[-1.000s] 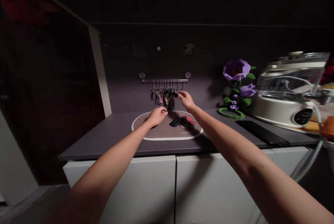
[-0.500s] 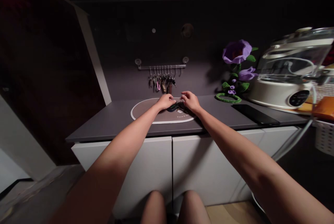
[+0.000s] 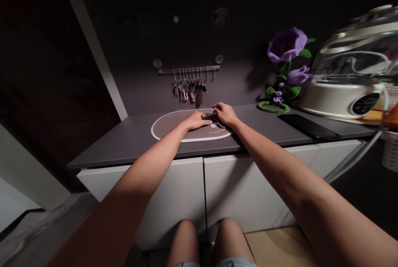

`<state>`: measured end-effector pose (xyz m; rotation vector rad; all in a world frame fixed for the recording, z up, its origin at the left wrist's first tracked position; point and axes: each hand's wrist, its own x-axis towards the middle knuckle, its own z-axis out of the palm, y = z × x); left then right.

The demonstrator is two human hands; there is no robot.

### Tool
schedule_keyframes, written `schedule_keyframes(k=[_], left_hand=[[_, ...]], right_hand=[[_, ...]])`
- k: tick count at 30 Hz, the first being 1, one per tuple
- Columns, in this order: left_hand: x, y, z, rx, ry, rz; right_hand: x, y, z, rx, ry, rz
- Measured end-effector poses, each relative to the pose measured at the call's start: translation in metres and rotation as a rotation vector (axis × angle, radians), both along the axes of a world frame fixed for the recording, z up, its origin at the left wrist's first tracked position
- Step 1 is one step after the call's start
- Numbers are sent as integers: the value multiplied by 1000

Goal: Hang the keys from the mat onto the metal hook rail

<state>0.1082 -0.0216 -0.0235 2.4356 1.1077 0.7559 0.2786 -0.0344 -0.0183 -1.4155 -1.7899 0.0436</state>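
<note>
Both my hands meet over an oval brown mat (image 3: 169, 128) with a white rim, on the grey countertop. Between them is a small dark bundle (image 3: 220, 122) with a thin, chain-like part. It looks like a bunch of keys, but its details are too small to be sure. My left hand (image 3: 196, 120) has its fingers and thumb closed on the left end of the bundle. My right hand (image 3: 225, 113) is bent over the right side with its fingertips pinched together. Part of the bundle is hidden under the right hand.
Several keys (image 3: 192, 88) hang from a clear hook rail (image 3: 189, 70) on the wall. To the right are a purple fabric flower (image 3: 287, 45) with a green ring base, a black phone (image 3: 307, 126) and a white appliance (image 3: 338, 97) with a clear cover. White cabinet doors (image 3: 174, 192) are below.
The view has shifted slightly, so wall and counter sit higher. My left hand has moved onto the bundle and closed on it. My right hand's spread fingers have drawn together.
</note>
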Motion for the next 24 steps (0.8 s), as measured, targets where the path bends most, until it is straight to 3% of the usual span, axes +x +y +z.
schedule_keyframes(k=[7, 24], left_hand=[[-6, 0, -2, -104, -78, 20], [-18, 4, 3, -477, -668, -30]], right_hand=[[-2, -5, 2, -9, -51, -24], [-5, -8, 4, -8, -48, -4]])
